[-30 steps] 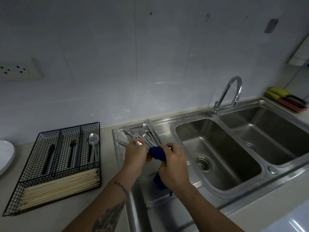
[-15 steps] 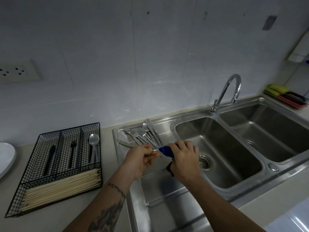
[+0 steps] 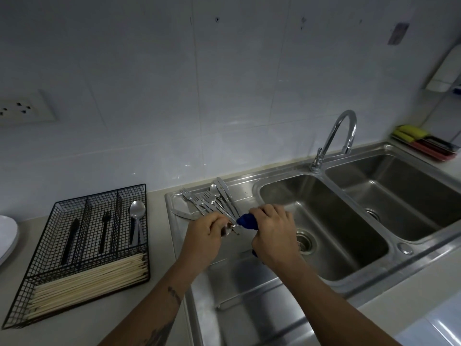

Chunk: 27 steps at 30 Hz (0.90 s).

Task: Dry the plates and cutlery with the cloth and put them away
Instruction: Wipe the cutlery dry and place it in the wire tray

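My left hand [image 3: 205,232] grips the bowl end of a steel spoon [image 3: 227,230] above the draining board. My right hand [image 3: 272,231] holds the blue cloth [image 3: 247,221] wrapped round the spoon's handle. Behind the hands a pile of wet forks, spoons and knives [image 3: 212,198] lies on the draining board [image 3: 249,283]. The black wire cutlery tray [image 3: 82,248] stands on the counter to the left, holding a black knife, a black fork, a steel spoon [image 3: 136,216] and several pale chopsticks [image 3: 87,283]. White plates [image 3: 6,236] show at the far left edge.
A double steel sink [image 3: 344,221] with a curved tap [image 3: 334,138] lies to the right. Sponges in a red tray [image 3: 424,142] sit at the far right by the wall. A wall socket [image 3: 22,108] is at the upper left.
My right hand has slid the blue cloth to the right along the spoon's handle, away from my left hand. The hands have drifted slightly right over the draining board.
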Each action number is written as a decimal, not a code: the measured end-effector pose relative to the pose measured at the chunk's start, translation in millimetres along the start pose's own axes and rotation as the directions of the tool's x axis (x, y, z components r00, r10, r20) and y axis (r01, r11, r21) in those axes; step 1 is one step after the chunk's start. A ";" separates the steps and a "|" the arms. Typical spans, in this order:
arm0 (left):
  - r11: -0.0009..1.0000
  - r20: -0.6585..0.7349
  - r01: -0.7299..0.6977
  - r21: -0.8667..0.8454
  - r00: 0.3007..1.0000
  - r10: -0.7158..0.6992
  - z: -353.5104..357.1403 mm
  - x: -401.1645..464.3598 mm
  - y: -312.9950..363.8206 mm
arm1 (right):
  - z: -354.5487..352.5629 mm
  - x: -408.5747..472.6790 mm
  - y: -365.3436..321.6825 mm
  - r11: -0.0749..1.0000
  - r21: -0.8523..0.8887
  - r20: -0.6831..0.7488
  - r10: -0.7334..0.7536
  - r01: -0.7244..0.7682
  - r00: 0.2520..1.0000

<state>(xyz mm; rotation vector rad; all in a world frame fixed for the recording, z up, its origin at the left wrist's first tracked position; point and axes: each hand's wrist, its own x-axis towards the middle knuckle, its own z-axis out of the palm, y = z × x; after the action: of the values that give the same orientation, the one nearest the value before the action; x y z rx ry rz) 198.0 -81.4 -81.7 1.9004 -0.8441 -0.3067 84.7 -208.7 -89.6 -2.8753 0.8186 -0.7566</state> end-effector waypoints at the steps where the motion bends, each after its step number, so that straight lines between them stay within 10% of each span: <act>1: 0.997 -0.047 0.061 -0.039 0.997 -0.063 1.8 1.6 1.8 | 0.5 -1.9 -4.5 0.999 -0.006 0.009 -0.034 0.034 0.999; 10: 0.864 0.063 0.436 -0.249 0.898 -0.435 -5.9 11.5 -3.2 | 12.2 -25.8 15.9 0.993 0.053 0.069 -0.111 0.107 0.991; 27: 0.672 0.178 0.588 -0.450 0.796 -0.578 -25.7 11.5 -10.7 | 14.6 -9.9 -5.9 0.961 0.030 0.133 -0.277 0.276 0.952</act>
<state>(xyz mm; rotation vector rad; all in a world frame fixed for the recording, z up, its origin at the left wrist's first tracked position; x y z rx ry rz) 224.8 -68.5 -77.1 1.6258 -0.0968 -0.8543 87.1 -199.8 -105.7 -3.0277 0.3992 -0.5719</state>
